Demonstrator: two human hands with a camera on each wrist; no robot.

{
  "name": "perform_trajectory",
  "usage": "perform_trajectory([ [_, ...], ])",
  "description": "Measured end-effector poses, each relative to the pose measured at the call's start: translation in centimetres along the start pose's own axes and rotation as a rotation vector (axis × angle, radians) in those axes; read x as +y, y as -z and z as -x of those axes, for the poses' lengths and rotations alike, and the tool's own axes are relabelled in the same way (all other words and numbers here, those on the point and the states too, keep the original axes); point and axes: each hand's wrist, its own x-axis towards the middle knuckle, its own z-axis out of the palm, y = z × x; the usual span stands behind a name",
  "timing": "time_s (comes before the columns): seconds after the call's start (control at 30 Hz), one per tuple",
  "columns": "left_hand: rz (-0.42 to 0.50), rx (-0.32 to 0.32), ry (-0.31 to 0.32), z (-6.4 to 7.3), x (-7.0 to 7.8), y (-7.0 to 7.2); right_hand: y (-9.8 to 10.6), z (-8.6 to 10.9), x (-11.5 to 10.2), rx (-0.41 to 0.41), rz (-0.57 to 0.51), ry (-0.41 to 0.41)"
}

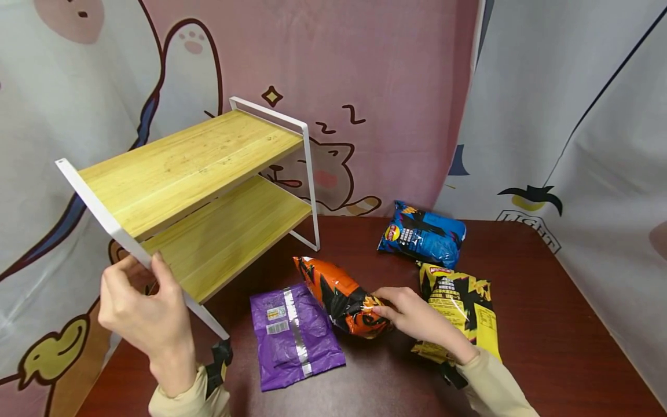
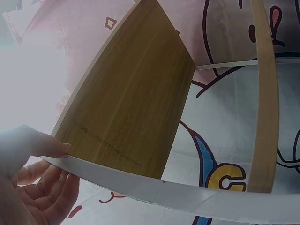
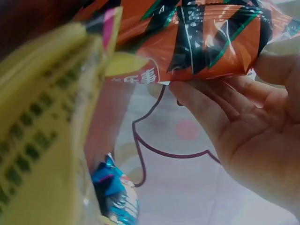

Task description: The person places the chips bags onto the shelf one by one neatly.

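Head view: the two-tier shelf (image 1: 198,168) takes up the left, its near white side frame (image 1: 96,202) pinched between the left hand's (image 1: 151,307) thumb and fingers. Right of it lies the purple packet (image 1: 276,347), its edge overlapped in view by the orange packet (image 1: 333,289), whose near end the right hand (image 1: 417,315) grips. Best, I judge: steady the frame, pinch the packet lightly.

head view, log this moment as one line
left hand: grips white shelf frame | right hand: holds orange bag | purple bag, blue bag, yellow bag: on table
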Motion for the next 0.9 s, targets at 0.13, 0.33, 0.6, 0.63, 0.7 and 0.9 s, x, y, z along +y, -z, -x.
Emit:
perform_trajectory([
  [0.13,0.002,-0.001,0.003,0.0,0.0,0.0,0.5,-0.1,0.9,-0.02,-0.097,-0.049],
  [0.33,0.007,0.002,0.002,0.0,0.0,0.0,1.2,0.1,2.4,-0.051,-0.252,-0.158],
  [0.6,0.011,-0.016,-0.006,0.1,0.0,0.1,2.1,0.3,3.1,-0.009,-0.29,-0.292],
  [0.63,0.013,-0.017,-0.006,0.1,0.0,0.1,2.3,0.3,3.1,0.014,-0.284,-0.314],
  [0.7,0.014,-0.017,-0.008,0.1,0.0,0.1,2.6,0.4,3.1,0.069,-0.254,-0.359],
  [0.9,0.012,-0.015,-0.009,0.1,0.0,0.1,3.0,0.5,3.5,0.167,-0.32,-0.443],
])
